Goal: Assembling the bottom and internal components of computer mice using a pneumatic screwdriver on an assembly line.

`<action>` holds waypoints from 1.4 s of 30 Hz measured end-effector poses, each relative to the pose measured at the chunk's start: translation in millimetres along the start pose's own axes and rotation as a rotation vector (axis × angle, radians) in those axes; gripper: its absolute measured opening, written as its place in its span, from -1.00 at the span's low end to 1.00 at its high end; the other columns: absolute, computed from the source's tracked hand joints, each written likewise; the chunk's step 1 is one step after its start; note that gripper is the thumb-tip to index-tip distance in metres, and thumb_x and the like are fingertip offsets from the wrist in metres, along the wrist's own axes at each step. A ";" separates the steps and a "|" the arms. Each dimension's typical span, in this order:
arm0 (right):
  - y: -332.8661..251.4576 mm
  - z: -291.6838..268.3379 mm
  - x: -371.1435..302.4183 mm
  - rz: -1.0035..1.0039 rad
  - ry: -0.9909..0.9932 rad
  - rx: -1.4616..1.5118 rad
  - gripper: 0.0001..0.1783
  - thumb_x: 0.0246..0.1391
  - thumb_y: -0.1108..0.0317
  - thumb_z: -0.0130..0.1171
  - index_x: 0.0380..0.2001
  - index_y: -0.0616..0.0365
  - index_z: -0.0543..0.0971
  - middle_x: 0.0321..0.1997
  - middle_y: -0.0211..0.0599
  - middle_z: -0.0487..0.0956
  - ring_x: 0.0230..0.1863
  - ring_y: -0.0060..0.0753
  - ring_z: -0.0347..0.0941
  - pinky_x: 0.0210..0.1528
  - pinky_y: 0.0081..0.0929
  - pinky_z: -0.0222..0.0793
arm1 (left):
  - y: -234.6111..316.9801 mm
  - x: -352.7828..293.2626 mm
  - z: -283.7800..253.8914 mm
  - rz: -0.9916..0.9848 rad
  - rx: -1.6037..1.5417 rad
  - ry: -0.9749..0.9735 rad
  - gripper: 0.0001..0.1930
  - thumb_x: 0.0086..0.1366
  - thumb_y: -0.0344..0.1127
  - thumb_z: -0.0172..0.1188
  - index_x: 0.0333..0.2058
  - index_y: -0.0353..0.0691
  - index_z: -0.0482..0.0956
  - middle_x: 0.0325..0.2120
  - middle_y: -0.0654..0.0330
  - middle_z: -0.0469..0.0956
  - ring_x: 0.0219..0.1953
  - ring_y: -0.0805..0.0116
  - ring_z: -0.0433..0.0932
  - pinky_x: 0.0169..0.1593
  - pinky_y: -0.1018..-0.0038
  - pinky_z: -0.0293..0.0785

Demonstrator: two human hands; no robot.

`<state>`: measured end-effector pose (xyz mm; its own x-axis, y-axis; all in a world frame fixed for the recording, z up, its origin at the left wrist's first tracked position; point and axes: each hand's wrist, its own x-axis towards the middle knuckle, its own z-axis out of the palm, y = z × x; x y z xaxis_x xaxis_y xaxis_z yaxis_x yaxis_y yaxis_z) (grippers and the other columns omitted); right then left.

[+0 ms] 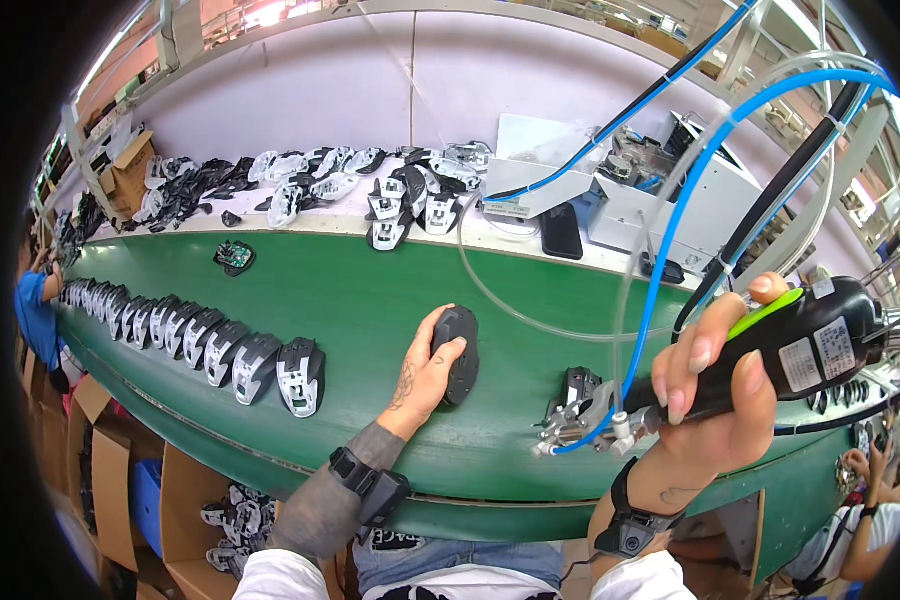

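My left hand [425, 370] is closed round a black computer mouse [460, 350], held on or just above the green belt with the thumb across its top. My right hand [720, 385] grips a black power screwdriver [800, 350] with a green lever, tilted so its metal nozzle end points left and down. A blue hose [660, 290] runs to that metal end. Behind the nozzle sits a dark mouse part [578, 385], partly hidden. To the left of my left hand, a long row of black-and-white mouse shells [300, 378] stretches away along the belt.
On the green belt [370, 290] lies a green circuit board [235, 257]. The white shelf behind carries heaped shell parts [320, 165], a black phone [561, 232] and a grey machine [650, 215]. Cardboard boxes [115, 490] stand below left. Other people work at both ends.
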<state>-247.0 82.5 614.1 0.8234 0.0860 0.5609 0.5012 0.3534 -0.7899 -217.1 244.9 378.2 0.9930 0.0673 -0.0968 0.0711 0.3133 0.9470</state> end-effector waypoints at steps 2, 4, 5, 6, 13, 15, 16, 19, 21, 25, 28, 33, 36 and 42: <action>-2.8 -4.7 1.5 -0.052 0.003 -0.004 -0.47 -0.01 0.38 0.11 -0.01 0.32 0.17 -0.48 -0.12 0.41 -0.74 -0.52 0.30 -0.69 -0.58 0.30 | -1.5 -1.1 -0.2 -0.039 -0.062 0.025 -0.49 0.13 -0.32 0.13 0.08 -0.19 0.26 -0.11 0.09 0.44 -0.10 0.28 0.44 -0.02 0.44 0.36; -5.2 -8.4 2.9 -0.062 0.007 -0.013 -0.46 0.00 0.39 0.10 0.00 0.33 0.16 -0.48 -0.13 0.41 -0.74 -0.52 0.30 -0.69 -0.58 0.31 | 6.9 -4.5 3.5 0.157 0.389 -0.140 -0.46 0.10 -0.31 0.15 0.08 -0.17 0.25 -0.17 0.02 0.48 -0.13 0.15 0.49 -0.03 0.39 0.38; -7.3 -9.0 3.6 -0.056 0.032 -0.022 -0.46 -0.01 0.39 0.11 0.00 0.33 0.16 -0.48 -0.13 0.41 -0.73 -0.51 0.30 -0.69 -0.58 0.31 | 10.8 -6.3 5.5 0.229 0.507 -0.144 -0.41 0.04 -0.29 0.20 0.08 -0.16 0.23 -0.18 -0.04 0.49 -0.13 0.06 0.51 -0.04 0.35 0.39; -9.1 -9.9 4.2 -0.049 0.058 -0.031 -0.45 -0.02 0.40 0.11 0.01 0.33 0.16 -0.48 -0.13 0.41 -0.73 -0.51 0.30 -0.69 -0.59 0.31 | 13.5 -6.3 7.0 0.231 0.507 -0.148 -0.41 0.04 -0.29 0.20 0.08 -0.16 0.23 -0.18 -0.04 0.49 -0.13 0.06 0.51 -0.04 0.35 0.39; -8.6 -9.8 5.2 -0.058 0.045 -0.053 -0.48 -0.05 0.45 0.11 -0.01 0.32 0.20 -0.48 -0.11 0.43 -0.71 -0.50 0.31 -0.68 -0.60 0.31 | 13.6 -3.6 13.3 0.178 0.628 -0.159 -0.39 -0.04 -0.33 0.26 0.03 -0.16 0.26 -0.20 -0.03 0.50 -0.16 0.02 0.52 -0.07 0.30 0.42; -11.6 -13.1 5.4 -0.067 0.050 -0.051 -0.48 -0.04 0.44 0.10 -0.01 0.32 0.20 -0.47 -0.11 0.43 -0.71 -0.50 0.31 -0.69 -0.61 0.30 | 17.8 -5.0 24.0 0.227 0.700 -0.171 -0.42 -0.06 -0.37 0.25 0.00 -0.16 0.29 -0.21 -0.03 0.49 -0.19 0.02 0.51 -0.09 0.31 0.43; -12.9 -14.5 5.5 -0.073 0.054 -0.048 -0.48 -0.03 0.42 0.10 -0.01 0.32 0.20 -0.47 -0.11 0.43 -0.72 -0.50 0.30 -0.69 -0.61 0.30 | 17.3 -7.3 28.5 0.228 0.703 -0.172 -0.42 -0.06 -0.37 0.25 0.00 -0.16 0.29 -0.21 -0.03 0.49 -0.19 0.02 0.51 -0.09 0.31 0.43; -14.4 -1.4 4.5 -0.115 0.115 -0.080 -0.49 -0.01 0.40 0.07 0.00 0.32 0.19 -0.47 -0.12 0.43 -0.72 -0.51 0.28 -0.70 -0.60 0.28 | 17.2 -10.1 22.2 0.637 0.866 -0.116 -0.36 -0.06 -0.32 0.28 0.04 -0.22 0.27 -0.06 -0.05 0.40 -0.02 0.00 0.40 0.04 0.27 0.32; -16.3 -2.4 5.4 -0.157 0.146 -0.086 -0.51 0.01 0.39 0.05 -0.01 0.33 0.18 -0.47 -0.12 0.42 -0.73 -0.51 0.28 -0.71 -0.61 0.27 | 34.8 -24.8 21.6 0.623 0.966 -0.157 -0.33 -0.06 -0.26 0.29 0.06 -0.25 0.26 -0.01 -0.06 0.35 0.04 -0.03 0.33 0.10 0.23 0.25; -18.3 -17.1 7.0 -0.153 0.150 -0.132 -0.51 -0.01 0.44 0.06 -0.01 0.34 0.19 -0.47 -0.12 0.42 -0.73 -0.50 0.28 -0.70 -0.61 0.28 | 47.1 -31.3 -6.1 0.511 1.041 -0.262 -0.22 -0.04 -0.05 0.28 0.11 -0.31 0.21 0.15 -0.11 0.14 0.18 -0.11 0.12 0.21 0.15 0.07; -17.8 -13.9 8.9 -0.117 0.103 -0.267 -0.53 0.09 0.33 -0.03 0.04 0.27 0.18 -0.46 -0.22 0.38 -0.75 -0.57 0.23 -0.68 -0.60 0.19 | 46.7 -25.7 -75.3 0.453 1.536 0.125 -0.25 -0.02 0.03 0.27 0.06 -0.33 0.29 0.11 -0.13 0.20 0.15 -0.20 0.13 0.20 0.06 0.02; -6.8 0.4 5.4 -0.095 0.067 -0.160 -0.56 0.13 0.33 -0.07 0.05 0.23 0.17 -0.42 -0.25 0.35 -0.71 -0.58 0.20 -0.66 -0.62 0.15 | 30.4 -34.0 -133.4 0.188 1.540 0.032 -0.50 -0.04 -0.09 0.25 -0.13 -0.21 0.44 -0.04 0.00 0.36 0.00 -0.13 0.27 0.07 0.06 0.15; -12.2 -3.1 -0.1 -0.080 0.176 -0.152 -0.51 0.08 0.35 -0.02 0.05 0.25 0.13 -0.43 -0.20 0.35 -0.69 -0.52 0.24 -0.69 -0.65 0.20 | 35.7 -23.5 -116.6 0.401 1.334 -0.238 -0.49 0.08 -0.17 0.17 0.01 -0.18 0.35 0.06 -0.03 0.28 0.09 -0.10 0.25 0.19 0.10 0.09; -1.4 -8.7 2.8 -0.143 0.135 -0.275 -0.54 0.10 0.32 -0.07 0.02 0.27 0.13 -0.44 -0.27 0.35 -0.75 -0.65 0.17 -0.73 -0.70 0.13 | 51.9 -28.1 -141.0 0.173 1.442 -0.233 -0.51 0.07 -0.12 0.19 0.00 -0.06 0.40 0.04 -0.05 0.29 -0.01 -0.13 0.35 0.02 0.13 0.35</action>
<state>-243.1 74.2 614.6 0.7583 -0.0767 0.6473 0.6519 0.0867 -0.7534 -254.5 392.8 386.9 0.9812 -0.1897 -0.0350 -0.1560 -0.8870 0.4346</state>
